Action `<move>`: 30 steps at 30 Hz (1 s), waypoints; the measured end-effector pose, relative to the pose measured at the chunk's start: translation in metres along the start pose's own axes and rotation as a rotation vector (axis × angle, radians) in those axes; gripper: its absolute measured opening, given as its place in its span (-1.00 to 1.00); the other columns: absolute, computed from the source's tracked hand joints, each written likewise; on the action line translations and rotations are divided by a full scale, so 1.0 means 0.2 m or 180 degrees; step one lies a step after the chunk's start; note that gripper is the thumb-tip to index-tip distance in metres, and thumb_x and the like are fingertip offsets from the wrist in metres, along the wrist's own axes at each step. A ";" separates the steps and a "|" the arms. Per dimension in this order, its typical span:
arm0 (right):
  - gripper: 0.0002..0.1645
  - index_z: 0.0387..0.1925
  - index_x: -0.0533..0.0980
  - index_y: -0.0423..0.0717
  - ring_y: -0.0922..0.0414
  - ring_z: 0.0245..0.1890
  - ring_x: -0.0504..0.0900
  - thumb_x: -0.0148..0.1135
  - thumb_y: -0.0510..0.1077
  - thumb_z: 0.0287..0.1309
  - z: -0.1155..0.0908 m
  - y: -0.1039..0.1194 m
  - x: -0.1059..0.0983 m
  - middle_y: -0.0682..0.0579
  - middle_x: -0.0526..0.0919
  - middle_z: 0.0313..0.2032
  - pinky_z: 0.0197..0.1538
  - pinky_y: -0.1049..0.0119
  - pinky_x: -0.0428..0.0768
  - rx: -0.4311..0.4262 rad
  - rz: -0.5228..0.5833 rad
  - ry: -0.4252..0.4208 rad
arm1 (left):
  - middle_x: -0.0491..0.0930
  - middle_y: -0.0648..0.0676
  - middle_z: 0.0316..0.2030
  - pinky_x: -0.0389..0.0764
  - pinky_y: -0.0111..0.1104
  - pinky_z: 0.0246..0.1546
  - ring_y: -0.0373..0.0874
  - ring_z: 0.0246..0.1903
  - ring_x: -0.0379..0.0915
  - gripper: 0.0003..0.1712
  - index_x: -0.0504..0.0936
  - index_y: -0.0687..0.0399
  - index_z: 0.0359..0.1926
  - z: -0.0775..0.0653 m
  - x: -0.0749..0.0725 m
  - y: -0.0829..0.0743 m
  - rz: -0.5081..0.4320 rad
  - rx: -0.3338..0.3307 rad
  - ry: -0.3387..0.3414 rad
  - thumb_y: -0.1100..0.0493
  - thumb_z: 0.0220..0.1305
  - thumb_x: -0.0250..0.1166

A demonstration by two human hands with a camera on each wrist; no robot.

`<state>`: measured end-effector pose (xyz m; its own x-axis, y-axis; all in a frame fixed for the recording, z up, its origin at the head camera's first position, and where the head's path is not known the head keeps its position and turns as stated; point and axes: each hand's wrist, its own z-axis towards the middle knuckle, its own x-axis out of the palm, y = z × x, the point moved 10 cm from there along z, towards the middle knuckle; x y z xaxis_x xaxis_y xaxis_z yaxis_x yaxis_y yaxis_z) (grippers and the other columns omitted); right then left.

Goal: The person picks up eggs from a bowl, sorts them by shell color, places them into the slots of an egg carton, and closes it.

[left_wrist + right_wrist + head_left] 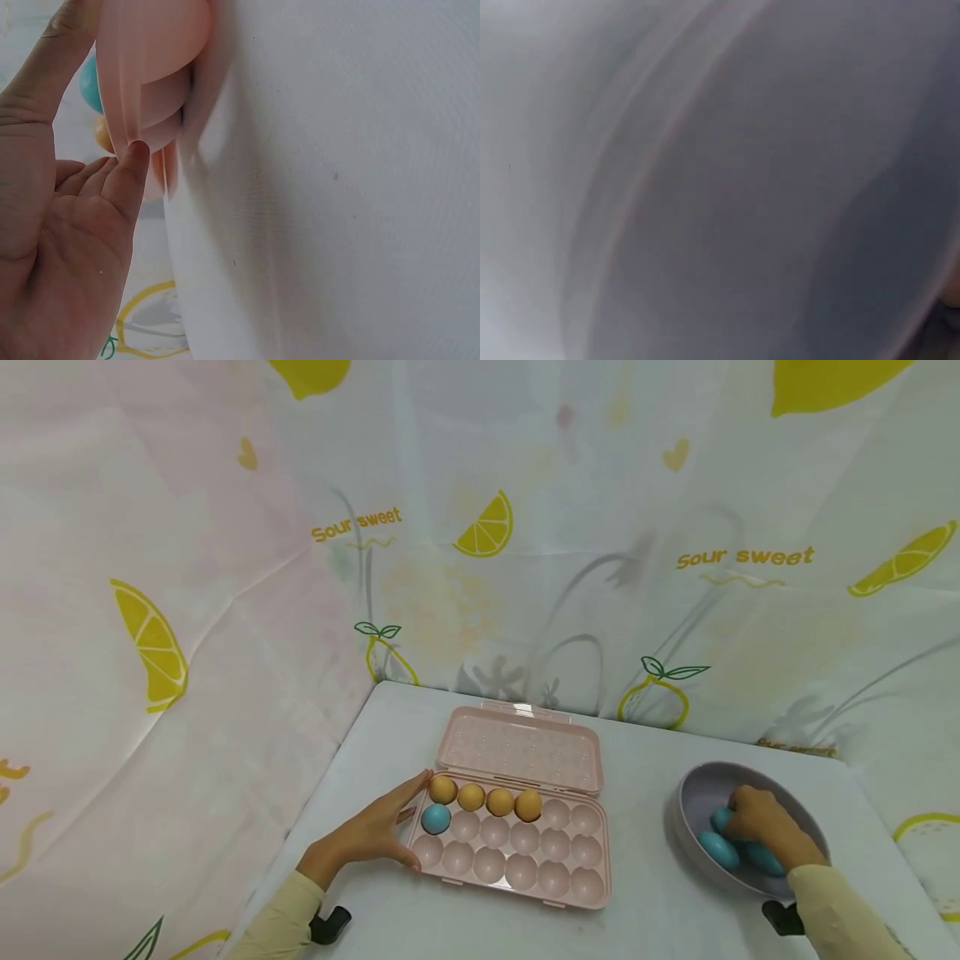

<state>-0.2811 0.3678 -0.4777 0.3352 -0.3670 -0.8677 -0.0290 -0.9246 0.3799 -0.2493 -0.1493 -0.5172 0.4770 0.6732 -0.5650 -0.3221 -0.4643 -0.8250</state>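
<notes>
A pink plastic egg box lies with its lid folded back. Along its far row sit several brown eggs, and a blue egg fills the left cup of the middle row. My left hand grips the box's left end, thumb at the near corner and fingers at the far one; the left wrist view shows fingertips against its side. Inside a grey bowl to the right, my right hand has its fingers bent round a blue egg, their tips partly hidden.
More blue eggs lie in the bowl beside the right hand. A white table carries the box and bowl. Lemon-printed cloth hangs behind and at the left. The right wrist view holds mostly blurred bowl wall.
</notes>
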 end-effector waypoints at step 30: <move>-0.78 -0.50 0.46 -0.25 0.06 -0.55 0.38 0.25 -0.17 0.10 -0.02 0.00 -0.06 0.03 0.40 -0.58 -0.49 0.23 0.37 0.0026 -0.0091 -0.0165 | -0.09 0.04 0.52 0.28 -0.26 0.33 -0.12 0.47 -0.15 0.58 -0.13 0.08 0.55 0.00 0.00 -0.02 0.0107 0.0035 -0.0003 -0.10 -0.42 0.68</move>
<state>-0.2806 0.3725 -0.4663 0.2868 -0.3452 -0.8937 -0.0280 -0.9355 0.3523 -0.2488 -0.1485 -0.5141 0.4650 0.6578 -0.5926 -0.3469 -0.4804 -0.8055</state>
